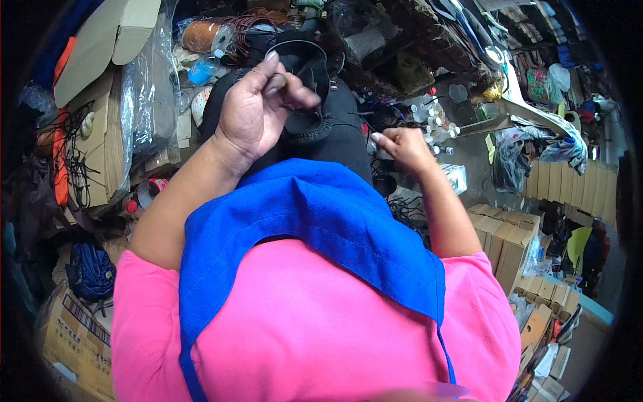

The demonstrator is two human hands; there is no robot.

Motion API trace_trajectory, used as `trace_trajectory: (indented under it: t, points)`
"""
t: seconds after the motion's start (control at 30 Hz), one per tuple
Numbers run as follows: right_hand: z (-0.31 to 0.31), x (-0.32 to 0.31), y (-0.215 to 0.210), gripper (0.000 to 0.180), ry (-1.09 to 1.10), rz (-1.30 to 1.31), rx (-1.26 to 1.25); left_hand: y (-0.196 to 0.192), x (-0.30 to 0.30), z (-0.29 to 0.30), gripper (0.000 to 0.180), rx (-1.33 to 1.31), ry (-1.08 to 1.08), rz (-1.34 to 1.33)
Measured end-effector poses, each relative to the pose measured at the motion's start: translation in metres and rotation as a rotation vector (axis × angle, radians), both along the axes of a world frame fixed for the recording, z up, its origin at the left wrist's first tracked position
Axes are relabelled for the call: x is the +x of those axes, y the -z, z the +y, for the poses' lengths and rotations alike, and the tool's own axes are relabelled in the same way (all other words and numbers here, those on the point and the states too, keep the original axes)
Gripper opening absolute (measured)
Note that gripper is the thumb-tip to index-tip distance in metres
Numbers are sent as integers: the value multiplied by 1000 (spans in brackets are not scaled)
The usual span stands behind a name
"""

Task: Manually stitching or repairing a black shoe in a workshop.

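Note:
A black shoe (309,126) rests across my lap on dark trousers, with stitching showing along its near rounded end. My left hand (258,107) is raised beside and above it. Thumb and forefinger are pressed together there, and a thin pale line, thread-like, arcs rightward from the fingertips over the shoe's dark upper part. Off to the right of my knees, my right hand (406,149) is closed with the thumb on top. Whatever it holds is hidden or too fine to make out. A blue apron (315,201) covers my lap.
Small white-capped bottles (435,124) stand beyond my right hand. Ahead on the left lie a blue-tinted bottle (203,70) and an orange spool (201,35) in plastic. Flattened cardboard (94,141) leans at left; stacked boxes (502,238) stand at right.

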State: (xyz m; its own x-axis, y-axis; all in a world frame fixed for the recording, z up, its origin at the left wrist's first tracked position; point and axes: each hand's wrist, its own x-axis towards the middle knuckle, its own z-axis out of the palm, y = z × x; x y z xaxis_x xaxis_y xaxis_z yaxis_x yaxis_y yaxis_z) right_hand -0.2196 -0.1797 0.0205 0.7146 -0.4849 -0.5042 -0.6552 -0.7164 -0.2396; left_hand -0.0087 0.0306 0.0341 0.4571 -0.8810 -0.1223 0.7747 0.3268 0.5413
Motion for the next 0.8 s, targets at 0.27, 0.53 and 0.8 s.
trace_trajectory:
  t: [0.27, 0.53, 0.8]
  points:
    - [-26, -55, 59, 42, -125, -318, -145, 7, 23, 13, 44, 92, -135, 50]
    - [-44, -92, 77, 39, -26, -239, -123, 10, 44, 32, 42, 297, 36, -174]
    - [-44, -15, 10, 52, 362, -914, 309, 47, 142, 42, 47, 738, -143, -1378]
